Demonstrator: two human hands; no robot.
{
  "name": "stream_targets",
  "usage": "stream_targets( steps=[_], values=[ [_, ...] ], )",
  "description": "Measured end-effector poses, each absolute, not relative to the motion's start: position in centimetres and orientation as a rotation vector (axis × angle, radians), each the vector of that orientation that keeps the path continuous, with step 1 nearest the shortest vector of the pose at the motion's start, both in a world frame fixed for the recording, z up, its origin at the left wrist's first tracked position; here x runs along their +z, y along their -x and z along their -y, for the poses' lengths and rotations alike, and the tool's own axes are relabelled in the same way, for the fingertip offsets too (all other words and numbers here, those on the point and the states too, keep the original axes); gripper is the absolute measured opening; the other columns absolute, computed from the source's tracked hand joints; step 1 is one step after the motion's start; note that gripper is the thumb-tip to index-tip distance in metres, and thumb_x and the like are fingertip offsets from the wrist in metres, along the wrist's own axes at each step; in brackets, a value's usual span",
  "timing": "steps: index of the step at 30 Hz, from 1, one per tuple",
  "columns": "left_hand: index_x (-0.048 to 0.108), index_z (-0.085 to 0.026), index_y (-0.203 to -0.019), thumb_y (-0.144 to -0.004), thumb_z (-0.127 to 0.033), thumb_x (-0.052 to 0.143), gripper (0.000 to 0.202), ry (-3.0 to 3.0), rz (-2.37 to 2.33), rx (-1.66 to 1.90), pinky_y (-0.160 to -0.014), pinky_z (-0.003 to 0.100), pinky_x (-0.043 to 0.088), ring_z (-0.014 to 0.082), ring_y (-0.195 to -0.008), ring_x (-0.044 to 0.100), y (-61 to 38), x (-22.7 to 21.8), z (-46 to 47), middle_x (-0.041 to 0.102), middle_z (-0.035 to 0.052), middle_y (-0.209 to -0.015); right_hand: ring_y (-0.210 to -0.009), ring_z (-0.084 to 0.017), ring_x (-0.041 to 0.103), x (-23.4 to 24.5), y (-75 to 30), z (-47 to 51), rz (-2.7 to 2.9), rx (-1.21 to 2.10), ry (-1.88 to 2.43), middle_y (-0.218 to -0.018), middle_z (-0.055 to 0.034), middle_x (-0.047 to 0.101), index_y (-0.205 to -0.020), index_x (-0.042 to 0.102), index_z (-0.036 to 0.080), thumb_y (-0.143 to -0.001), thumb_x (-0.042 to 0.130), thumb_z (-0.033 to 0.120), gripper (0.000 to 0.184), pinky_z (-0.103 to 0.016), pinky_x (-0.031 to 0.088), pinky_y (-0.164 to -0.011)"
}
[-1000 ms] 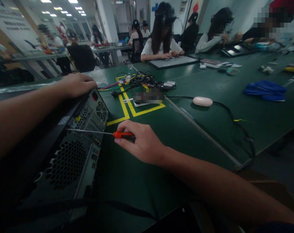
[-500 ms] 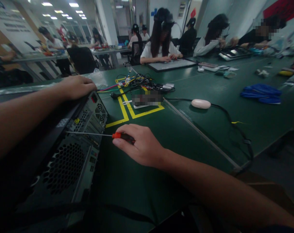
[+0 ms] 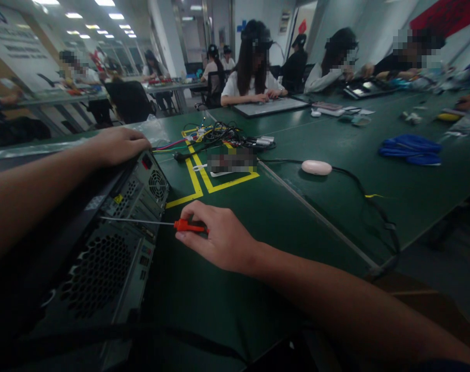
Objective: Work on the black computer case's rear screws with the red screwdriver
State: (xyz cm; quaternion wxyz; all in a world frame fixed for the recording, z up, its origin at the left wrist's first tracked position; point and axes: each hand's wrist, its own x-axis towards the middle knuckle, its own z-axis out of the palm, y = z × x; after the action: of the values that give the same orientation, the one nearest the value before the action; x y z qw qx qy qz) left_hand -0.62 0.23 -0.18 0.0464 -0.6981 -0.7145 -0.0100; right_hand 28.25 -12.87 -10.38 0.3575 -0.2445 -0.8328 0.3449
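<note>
Clamped in my right hand [image 3: 219,240] is the screwdriver [image 3: 168,224], tip on the computer case [image 3: 114,253]; my left hand [image 3: 116,144] lies flat and open on top.

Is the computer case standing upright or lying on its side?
Lying on its side: the rear panel of the computer case runs lengthwise along the table, with the left hand resting on top.

Probably an electronics workshop: long green benches [image 3: 335,206], seated workers [image 3: 254,77], tangled cables [image 3: 219,135].
</note>
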Motion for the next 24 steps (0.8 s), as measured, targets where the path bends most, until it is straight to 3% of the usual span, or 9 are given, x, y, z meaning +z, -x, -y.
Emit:
stream_targets(
  steps=[24],
  values=[
    [0.076,-0.011,-0.124,-0.093,-0.056,0.025,0.074,2.152,2.138,0.01,-0.11,0.047,0.048,0.0356,-0.123,0.065,0.91,-0.16,-0.37,0.072,0.0174,-0.13,-0.085,-0.017,0.065,-10.25,-28.32,12.89,2.161,0.865,0.627,-0.099,-0.001,0.07,-0.108,0.062,0.022,-0.101,0.069,0.033,0.015,-0.029,0.047,-0.079]
  ],
)
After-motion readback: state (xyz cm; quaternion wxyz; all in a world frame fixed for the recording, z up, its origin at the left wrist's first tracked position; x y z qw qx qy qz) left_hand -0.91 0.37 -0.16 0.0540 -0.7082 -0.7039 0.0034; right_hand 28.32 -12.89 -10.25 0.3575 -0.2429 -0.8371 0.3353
